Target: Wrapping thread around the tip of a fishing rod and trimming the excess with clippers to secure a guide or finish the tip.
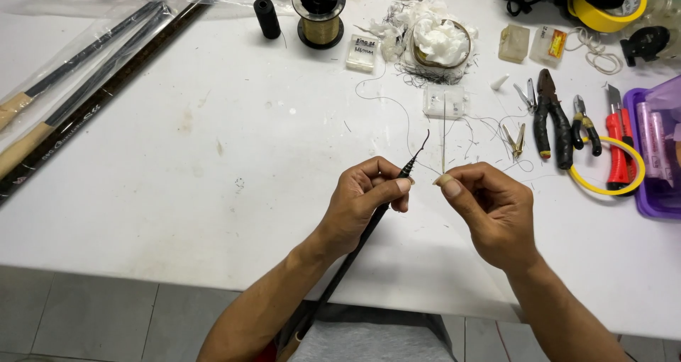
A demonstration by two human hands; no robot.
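Black pliers (552,118) beside red cutter (618,146); gold thread spool (320,23) upright; white wadding (434,39); purple tray (656,192) at right edge.

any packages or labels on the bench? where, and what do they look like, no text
Small clear box: top centre, flat, white handwritten label.
Clear plastic case: centre, beyond the hands, rectangular.
Small packet: upper right, clear with orange-yellow label.
Plastic sleeve: upper left, transparent, around dark rods.
Purple tray: right edge, holding pale tubes.

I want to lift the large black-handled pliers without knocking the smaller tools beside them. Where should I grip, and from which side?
Grip the large black-handled pliers across both black handles, coming straight down from above. They lie flat, jaws pointing away, with small cutters close on the right, so a sideways approach looks crowded.
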